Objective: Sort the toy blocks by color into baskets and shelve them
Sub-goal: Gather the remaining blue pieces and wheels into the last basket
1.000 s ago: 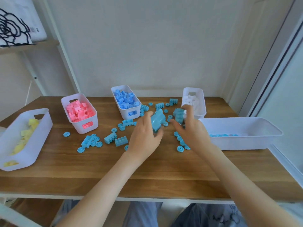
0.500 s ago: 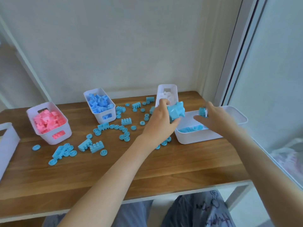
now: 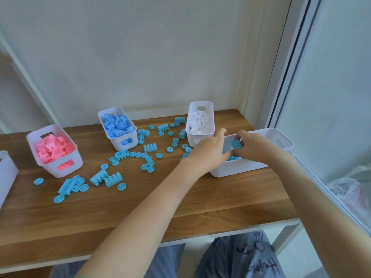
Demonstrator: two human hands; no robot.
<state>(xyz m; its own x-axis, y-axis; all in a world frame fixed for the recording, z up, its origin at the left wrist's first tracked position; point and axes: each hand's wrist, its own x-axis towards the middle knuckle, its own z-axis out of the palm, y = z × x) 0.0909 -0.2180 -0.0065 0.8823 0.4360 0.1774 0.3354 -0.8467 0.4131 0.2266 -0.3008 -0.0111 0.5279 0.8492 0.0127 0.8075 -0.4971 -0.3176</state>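
Observation:
Loose light blue blocks (image 3: 150,147) and round pieces lie scattered over the middle of the wooden table (image 3: 140,209). A long white basket (image 3: 241,167) stands at the right with a few light blue pieces (image 3: 234,158) inside. My right hand (image 3: 254,146) is over this basket and pinches a light blue block (image 3: 236,144). My left hand (image 3: 209,151) reaches palm down over the basket's left end. Its fingertips dip inside, and whatever they hold is hidden.
A basket of pink blocks (image 3: 60,170) stands at the left, one of darker blue blocks (image 3: 128,145) behind the middle, one of white blocks (image 3: 199,106) at the back right. Another white basket (image 3: 6,173) shows at the far left edge. A window frame (image 3: 297,81) runs along the right.
My view has swung to the right. Both hands have carried light blue blocks from the table's middle over to the long basket, and the left hand's cluster has gone out of sight.

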